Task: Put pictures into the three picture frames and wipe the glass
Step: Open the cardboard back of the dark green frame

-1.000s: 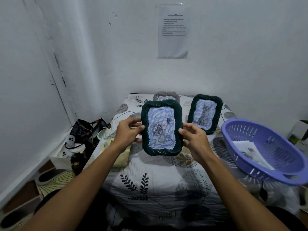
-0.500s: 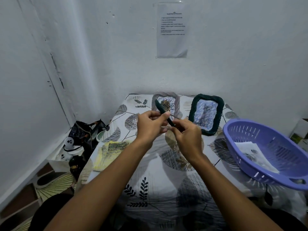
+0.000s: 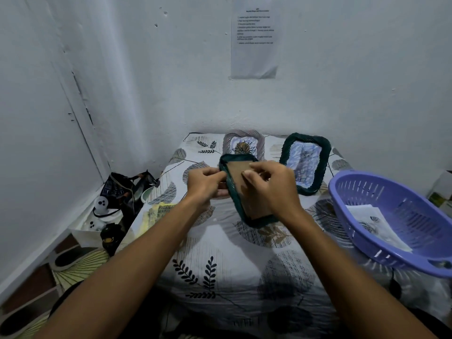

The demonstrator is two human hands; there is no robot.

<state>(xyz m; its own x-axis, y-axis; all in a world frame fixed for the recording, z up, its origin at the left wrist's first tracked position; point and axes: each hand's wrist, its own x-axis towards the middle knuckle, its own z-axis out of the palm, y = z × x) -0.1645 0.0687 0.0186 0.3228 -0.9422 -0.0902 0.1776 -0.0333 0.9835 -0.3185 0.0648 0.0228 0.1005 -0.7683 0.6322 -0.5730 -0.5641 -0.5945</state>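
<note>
I hold a dark green picture frame [image 3: 241, 206] above the table, its brown cardboard back facing me. My left hand [image 3: 206, 183] grips its left edge. My right hand [image 3: 271, 185] lies over the back, fingers curled on the board near the top. A second dark green frame [image 3: 305, 162] with a blue picture leans upright at the back right. A grey frame [image 3: 244, 144] with a picture stands at the back centre, partly hidden by the held frame. A yellow cloth [image 3: 156, 214] lies at the table's left edge.
A purple plastic basket [image 3: 401, 223] with paper pictures [image 3: 374, 223] inside sits on the right of the leaf-patterned tablecloth [image 3: 220, 260]. Bags and small items [image 3: 117, 199] crowd the floor at left. White walls close in behind and left, with a printed sheet [image 3: 254, 37] taped up.
The held green frame was turned from picture side facing me, through edge-on, to its cardboard back facing me. My right hand moved onto the back board.
</note>
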